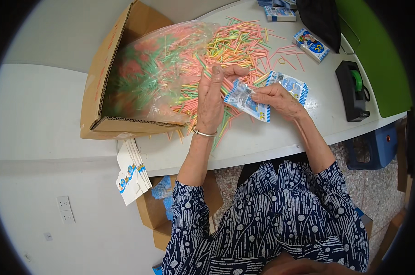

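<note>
We find the carton (92,91) open toward the tabletop (262,143), apparently so the pastel sticks (239,41) spill within reach. Our left hand (211,98) closes around a stick bundle (226,85); between hands, the blue-and-white packet (248,103) is pinched by our right hand (282,101), likely for steadiness. Fingers obscure its opening.

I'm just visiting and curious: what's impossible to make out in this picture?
All in the head view:
How many coloured sticks the left hand holds: its fingers and the packet cover part of the bundle.
The whole second packet: the right hand covers part of it.
The bottom of the cardboard box: the clear plastic bag hides it.
The black item's full shape: the top edge cuts it off.
</note>
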A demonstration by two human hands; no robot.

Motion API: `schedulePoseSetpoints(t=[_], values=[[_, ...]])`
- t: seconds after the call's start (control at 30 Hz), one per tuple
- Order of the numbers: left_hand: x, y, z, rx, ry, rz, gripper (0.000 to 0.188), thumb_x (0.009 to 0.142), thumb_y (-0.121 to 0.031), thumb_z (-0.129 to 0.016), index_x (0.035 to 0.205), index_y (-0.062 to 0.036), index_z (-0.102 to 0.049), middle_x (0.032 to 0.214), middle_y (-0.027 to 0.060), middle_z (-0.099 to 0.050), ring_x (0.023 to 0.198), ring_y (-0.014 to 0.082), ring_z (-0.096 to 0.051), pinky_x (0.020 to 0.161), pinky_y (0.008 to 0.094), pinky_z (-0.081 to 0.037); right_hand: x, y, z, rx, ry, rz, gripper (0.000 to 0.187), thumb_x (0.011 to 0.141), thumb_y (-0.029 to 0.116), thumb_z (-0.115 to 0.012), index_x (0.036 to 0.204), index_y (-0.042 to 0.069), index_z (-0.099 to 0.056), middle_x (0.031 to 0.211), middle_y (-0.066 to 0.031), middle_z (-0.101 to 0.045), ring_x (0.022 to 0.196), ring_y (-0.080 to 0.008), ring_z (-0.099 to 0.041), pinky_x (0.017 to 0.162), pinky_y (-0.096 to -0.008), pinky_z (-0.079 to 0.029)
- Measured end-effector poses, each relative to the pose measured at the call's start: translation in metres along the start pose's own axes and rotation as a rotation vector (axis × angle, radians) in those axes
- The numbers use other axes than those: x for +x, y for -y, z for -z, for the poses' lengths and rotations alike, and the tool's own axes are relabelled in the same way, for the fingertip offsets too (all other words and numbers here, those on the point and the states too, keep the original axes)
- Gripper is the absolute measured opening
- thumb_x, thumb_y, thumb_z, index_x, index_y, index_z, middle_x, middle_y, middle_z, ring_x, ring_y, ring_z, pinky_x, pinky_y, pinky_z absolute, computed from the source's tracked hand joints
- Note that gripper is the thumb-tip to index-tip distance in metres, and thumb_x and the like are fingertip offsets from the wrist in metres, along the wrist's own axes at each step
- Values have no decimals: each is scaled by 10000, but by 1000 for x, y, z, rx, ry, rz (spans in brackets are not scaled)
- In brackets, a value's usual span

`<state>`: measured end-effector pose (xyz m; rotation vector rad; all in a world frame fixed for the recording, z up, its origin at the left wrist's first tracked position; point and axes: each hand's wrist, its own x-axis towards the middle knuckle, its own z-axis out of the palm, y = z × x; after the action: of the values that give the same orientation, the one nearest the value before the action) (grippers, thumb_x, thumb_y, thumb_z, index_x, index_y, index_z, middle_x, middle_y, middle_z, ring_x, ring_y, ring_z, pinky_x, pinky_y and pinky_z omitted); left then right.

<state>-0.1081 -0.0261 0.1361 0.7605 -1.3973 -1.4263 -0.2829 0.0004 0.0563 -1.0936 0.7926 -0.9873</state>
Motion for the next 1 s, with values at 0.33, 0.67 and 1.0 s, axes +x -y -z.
schedulePoseSetpoints(t=[0.33, 0.67, 1.0], values=[[-3, 8, -5, 27, -9, 15, 426, 995, -387, -388, 989, 21, -509, 1001, 155, -628, 964, 203, -604, 850, 328, -487, 0, 0, 0, -38, -20, 7, 297, 884, 201, -637, 1093, -9, -658, 886, -7, -681, 802, -33, -574, 743, -192, -459], [-6, 19, 16, 150, 116, -46, 367, 988, -339, -425, 1157, -16, -460, 1158, 153, -573, 1085, 196, -544, 931, 333, -438, 6, -10, -1, -65, -31, 72, 316, 911, 210, -600, 1122, -23, -638, 914, -1, -662, 833, -36, -552, 747, -188, -444], [-4, 13, 29, 660, 119, 88, 423, 962, -247, -513, 1264, 9, -366, 1162, 146, -570, 1073, 192, -550, 902, 310, -447, 17, -23, -5, -13, -181, 139, 340, 920, 250, -575, 1153, 9, -631, 788, 30, -641, 641, -19, -520, 502, -184, -403]])
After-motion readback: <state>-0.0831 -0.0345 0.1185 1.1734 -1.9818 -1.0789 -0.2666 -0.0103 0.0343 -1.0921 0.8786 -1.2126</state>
